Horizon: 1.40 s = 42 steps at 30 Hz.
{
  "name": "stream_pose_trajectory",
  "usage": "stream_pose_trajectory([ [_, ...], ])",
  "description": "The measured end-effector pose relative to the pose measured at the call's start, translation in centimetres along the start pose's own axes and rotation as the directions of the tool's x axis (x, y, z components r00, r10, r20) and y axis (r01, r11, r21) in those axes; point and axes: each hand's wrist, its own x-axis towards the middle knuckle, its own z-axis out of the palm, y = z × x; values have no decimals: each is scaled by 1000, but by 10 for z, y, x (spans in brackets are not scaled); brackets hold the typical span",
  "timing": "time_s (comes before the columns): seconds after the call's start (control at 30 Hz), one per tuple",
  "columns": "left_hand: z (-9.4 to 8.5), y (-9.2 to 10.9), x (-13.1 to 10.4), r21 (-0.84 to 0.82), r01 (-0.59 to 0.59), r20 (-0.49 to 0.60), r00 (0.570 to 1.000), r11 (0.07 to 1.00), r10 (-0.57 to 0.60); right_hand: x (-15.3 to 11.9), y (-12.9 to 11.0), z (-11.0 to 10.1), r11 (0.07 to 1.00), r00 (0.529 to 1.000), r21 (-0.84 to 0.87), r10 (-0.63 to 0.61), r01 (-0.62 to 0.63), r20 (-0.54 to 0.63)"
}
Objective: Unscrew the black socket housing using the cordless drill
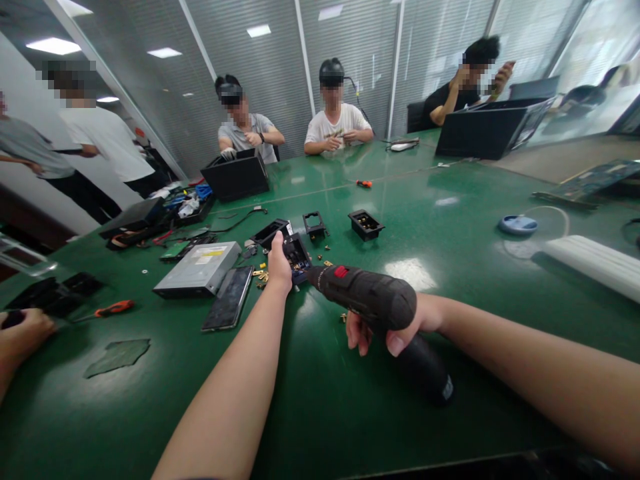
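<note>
My left hand grips a black plastic socket housing, its open side turned to the right. In my right hand is a black cordless drill with a red switch, its nose pointing left at the housing; the tip meets or nearly meets it, and the exact contact is hidden. Small brass pieces lie just left of the housing, and a few more lie to its right. Behind it stand a black frame and another black housing with brass parts inside.
On the green table are a silver disc drive, a dark phone, an orange screwdriver and a white power strip. Another person's hand is at the far left. Several people sit or stand beyond the table.
</note>
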Motion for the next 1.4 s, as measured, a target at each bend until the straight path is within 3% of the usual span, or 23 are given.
stream_pose_trajectory([
  [0.57, 0, 1, -1, 21, -39, 26, 999, 999, 39, 0, -4, 3, 998, 999, -13, -54, 54, -3],
  [1.4, -7, -6, 8, 33, -1, 41, 999, 999, 0, 3, 6, -7, 998, 998, -13, -61, 61, 22],
])
